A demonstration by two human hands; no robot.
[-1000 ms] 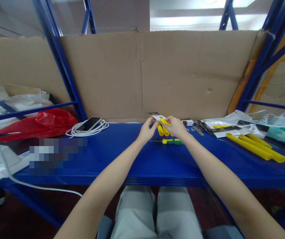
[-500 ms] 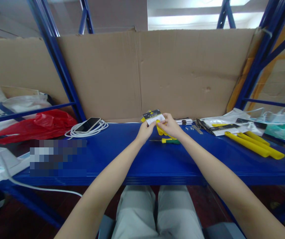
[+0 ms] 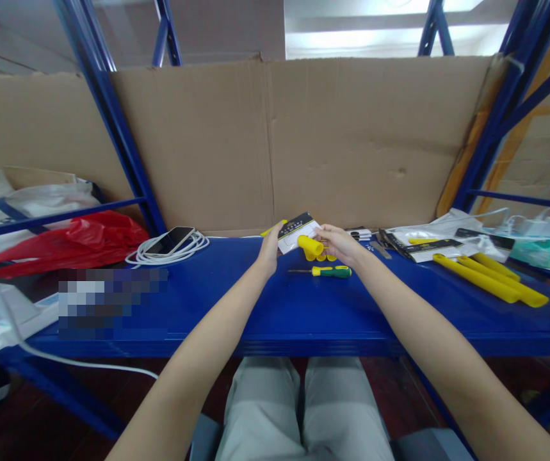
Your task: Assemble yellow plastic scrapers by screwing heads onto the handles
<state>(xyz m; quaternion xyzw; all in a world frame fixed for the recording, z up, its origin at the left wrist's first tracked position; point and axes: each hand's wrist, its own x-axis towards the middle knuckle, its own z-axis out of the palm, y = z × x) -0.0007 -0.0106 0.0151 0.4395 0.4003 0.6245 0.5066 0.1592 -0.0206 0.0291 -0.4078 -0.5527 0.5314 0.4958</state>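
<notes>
My left hand (image 3: pixel 269 250) is closed on the left side of a black-and-white printed card (image 3: pixel 298 232), raised over the blue table. A yellow tube's open end (image 3: pixel 309 246) shows just below the card, and a bit of yellow sticks out above my left hand. The fingers of my right hand (image 3: pixel 336 243) pinch the card's right edge. Behind and below, more yellow tube ends (image 3: pixel 326 257) are partly hidden by the held items and my right hand. A screwdriver (image 3: pixel 331 272) with a green and yellow handle lies on the table in front of them.
To the right lie yellow tubes (image 3: pixel 490 278), packets (image 3: pixel 435 248), and a metal strip (image 3: pixel 381 250). A phone (image 3: pixel 173 240) rests on a coiled white cable (image 3: pixel 135 257) at left, near a red bag (image 3: pixel 92 240). Cardboard (image 3: pixel 351 141) stands along the back.
My right hand has moved from the yellow tube to the card's right edge. My left hand has shifted slightly left, and the tube's end now faces more toward me. The screwdriver's handle is uncovered.
</notes>
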